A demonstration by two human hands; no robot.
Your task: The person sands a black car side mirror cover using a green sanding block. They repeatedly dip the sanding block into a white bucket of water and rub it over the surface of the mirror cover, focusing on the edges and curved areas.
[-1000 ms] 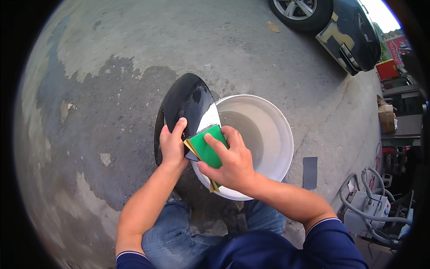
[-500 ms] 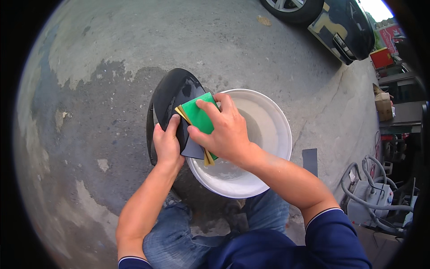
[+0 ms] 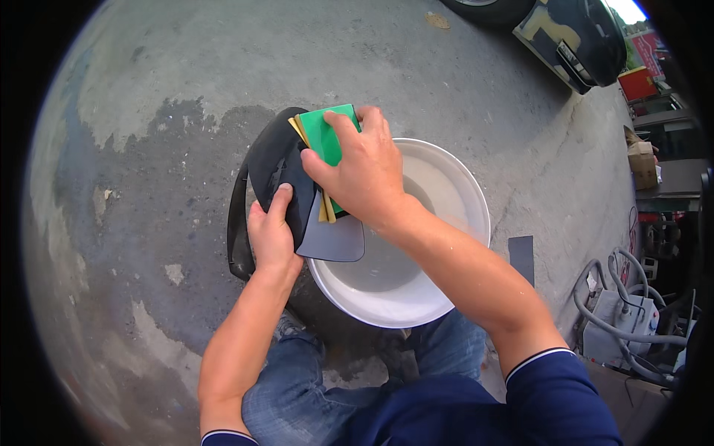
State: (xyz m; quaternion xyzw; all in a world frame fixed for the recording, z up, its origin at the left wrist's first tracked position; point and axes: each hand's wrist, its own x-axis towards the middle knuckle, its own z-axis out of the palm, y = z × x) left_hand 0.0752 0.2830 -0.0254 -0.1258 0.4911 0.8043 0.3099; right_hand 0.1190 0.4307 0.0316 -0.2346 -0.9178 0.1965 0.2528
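Observation:
My left hand (image 3: 271, 238) grips a glossy black curved panel (image 3: 269, 156) from its left side, thumb on top. My right hand (image 3: 361, 167) holds a green flat block (image 3: 318, 134) with yellowish layers along its left edge, resting on the panel's upper right part. The panel's lower right end (image 3: 335, 239) looks grey and hangs over a large white basin (image 3: 472, 223) of cloudy water.
A dark car bumper (image 3: 573, 30) with beige patches stands beside a tyre (image 3: 483, 6) at the upper right. A grey sheet (image 3: 520, 256) lies right of the basin. Further right are a grey machine with hoses (image 3: 610, 327) and a cardboard box (image 3: 641, 163).
My right hand has moved the green block up toward the panel's far end. More of the panel's grey lower right surface now shows beneath it, and the panel's outer edge sits further left.

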